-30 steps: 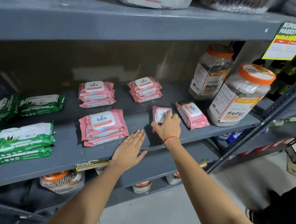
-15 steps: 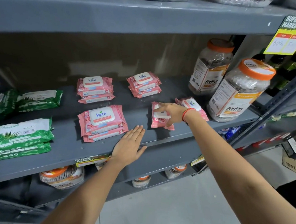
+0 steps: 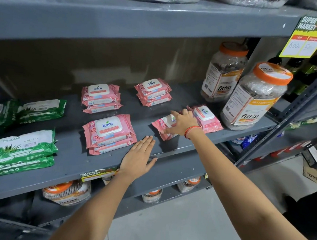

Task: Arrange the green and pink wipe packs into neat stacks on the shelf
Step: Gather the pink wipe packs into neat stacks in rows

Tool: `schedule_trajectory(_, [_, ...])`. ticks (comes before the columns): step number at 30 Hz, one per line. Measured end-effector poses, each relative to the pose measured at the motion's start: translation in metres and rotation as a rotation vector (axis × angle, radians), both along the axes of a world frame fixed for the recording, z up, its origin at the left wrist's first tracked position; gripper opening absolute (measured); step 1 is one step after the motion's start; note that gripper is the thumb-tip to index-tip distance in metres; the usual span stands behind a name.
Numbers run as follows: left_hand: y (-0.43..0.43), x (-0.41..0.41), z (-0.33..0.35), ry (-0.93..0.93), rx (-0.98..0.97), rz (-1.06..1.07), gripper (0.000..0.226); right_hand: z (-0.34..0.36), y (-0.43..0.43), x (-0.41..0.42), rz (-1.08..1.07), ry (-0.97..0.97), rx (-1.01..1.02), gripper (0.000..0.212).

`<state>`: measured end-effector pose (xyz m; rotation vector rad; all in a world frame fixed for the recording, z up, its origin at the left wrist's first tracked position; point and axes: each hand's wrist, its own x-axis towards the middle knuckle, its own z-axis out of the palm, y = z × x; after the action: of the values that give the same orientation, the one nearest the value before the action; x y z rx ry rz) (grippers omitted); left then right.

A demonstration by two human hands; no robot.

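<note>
On the grey shelf (image 3: 72, 162), pink wipe packs lie in three stacks: front (image 3: 109, 133), back left (image 3: 101, 97) and back middle (image 3: 153, 91). A single pink pack (image 3: 205, 117) lies slanted beside the jars. My right hand (image 3: 182, 123) grips another loose pink pack (image 3: 162, 124), which sits skewed on the shelf between the front stack and the single pack. My left hand (image 3: 138, 156) rests flat and open on the shelf's front edge, just right of the front stack. Green wipe packs sit at the left: a stack in front (image 3: 20, 151) and packs behind (image 3: 30, 111).
Two tall orange-lidded jars (image 3: 255, 96) (image 3: 224, 72) stand at the shelf's right end. A yellow price sign (image 3: 308, 36) hangs from the upper shelf (image 3: 142, 17). More jars (image 3: 66, 192) fill the shelf below. A cardboard box (image 3: 315, 170) sits on the floor at right.
My right hand has swung round from the pack's near side to its right and turned the loose pink pack askew. My left hand has stayed flat on the shelf edge.
</note>
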<state>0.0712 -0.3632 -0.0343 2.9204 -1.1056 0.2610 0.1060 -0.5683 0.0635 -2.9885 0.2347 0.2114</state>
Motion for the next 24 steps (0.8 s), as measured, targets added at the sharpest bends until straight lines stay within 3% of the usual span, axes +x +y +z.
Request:
schedule_trajectory(7, [-0.001, -0.001, 0.0, 0.007, 0.002, 0.015, 0.066, -0.014, -0.008, -0.007, -0.015, -0.032, 0.194, 0.072])
schedule_trajectory(14, [-0.001, 0.0, -0.001, -0.005, 0.007, 0.016, 0.066, -0.013, -0.007, -0.008, -0.046, -0.023, 0.223, 0.074])
schedule_trajectory(17, [-0.001, 0.001, -0.002, -0.014, 0.014, 0.014, 0.063, -0.003, -0.021, -0.004, -0.117, -0.124, 0.334, 0.068])
schedule_trajectory(21, [-0.001, 0.001, 0.0, -0.009, 0.027, 0.029, 0.065, 0.008, -0.053, -0.001, -0.354, -0.272, 0.134, 0.062])
schedule_trajectory(24, [0.0, 0.001, -0.002, -0.018, 0.012, 0.013, 0.062, 0.004, -0.073, 0.0, -0.489, -0.121, 0.1, 0.082])
